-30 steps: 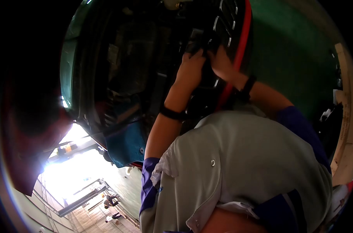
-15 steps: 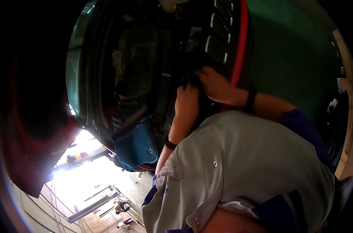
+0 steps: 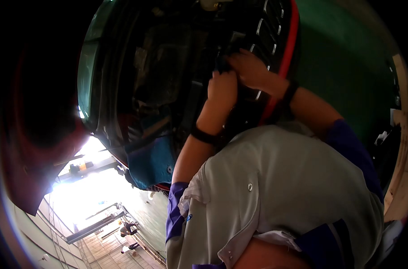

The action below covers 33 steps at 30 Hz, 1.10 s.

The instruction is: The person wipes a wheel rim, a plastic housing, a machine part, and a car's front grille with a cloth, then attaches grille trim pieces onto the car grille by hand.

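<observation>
My left hand [image 3: 223,89] and my right hand [image 3: 251,69] are close together over the front of a car's dark engine bay [image 3: 163,67], just behind the grille [image 3: 267,33]. Fingers of both are bent around something dark at their tips, whose kind is lost in the shadow. A black band circles each wrist. Beside my right forearm runs the red front edge [image 3: 288,54] of the car.
A raised dark red hood [image 3: 33,175] stands at the left. Blue cover cloth [image 3: 150,163] hangs over the fender. Wooden boards [image 3: 403,179] lie at the far right, beyond green floor [image 3: 338,71]. Two people [image 3: 128,229] are in the background at lower left.
Both hands have moved farther forward along the grille, still together, and more of my left forearm shows. The camera view has shifted slightly.
</observation>
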Each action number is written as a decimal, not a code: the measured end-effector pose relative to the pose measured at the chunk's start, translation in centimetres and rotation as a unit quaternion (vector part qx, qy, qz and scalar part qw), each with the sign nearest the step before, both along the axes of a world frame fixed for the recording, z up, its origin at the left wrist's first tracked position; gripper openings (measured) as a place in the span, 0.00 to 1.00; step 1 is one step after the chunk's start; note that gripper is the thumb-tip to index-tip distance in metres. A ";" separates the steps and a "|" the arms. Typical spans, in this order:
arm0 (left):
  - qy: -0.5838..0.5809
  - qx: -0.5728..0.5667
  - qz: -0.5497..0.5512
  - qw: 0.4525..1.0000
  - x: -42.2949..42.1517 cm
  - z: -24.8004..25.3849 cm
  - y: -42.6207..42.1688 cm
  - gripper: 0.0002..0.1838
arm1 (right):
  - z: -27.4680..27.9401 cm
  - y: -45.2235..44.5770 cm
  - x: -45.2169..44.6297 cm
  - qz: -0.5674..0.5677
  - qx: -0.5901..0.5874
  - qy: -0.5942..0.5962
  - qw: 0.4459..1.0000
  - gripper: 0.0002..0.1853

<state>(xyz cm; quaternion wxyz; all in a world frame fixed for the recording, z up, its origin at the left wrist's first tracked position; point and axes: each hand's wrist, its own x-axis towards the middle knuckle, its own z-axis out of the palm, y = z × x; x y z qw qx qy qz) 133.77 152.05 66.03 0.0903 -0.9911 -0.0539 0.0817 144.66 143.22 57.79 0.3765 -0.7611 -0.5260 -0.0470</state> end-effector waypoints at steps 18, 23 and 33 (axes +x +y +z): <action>-0.013 -0.208 0.007 0.978 -0.9 1.4 4.2 0.15 | -1.7 -0.5 -0.1 0.016 0.029 -0.053 0.998 0.25; 0.049 -0.078 -0.007 0.996 -5.1 1.2 -2.3 0.16 | -1.6 -4.4 -3.9 0.053 0.089 0.107 0.989 0.27; 0.030 -0.181 0.055 0.982 -4.2 1.5 -1.3 0.23 | -0.8 -1.0 -1.5 0.106 0.093 0.059 0.988 0.25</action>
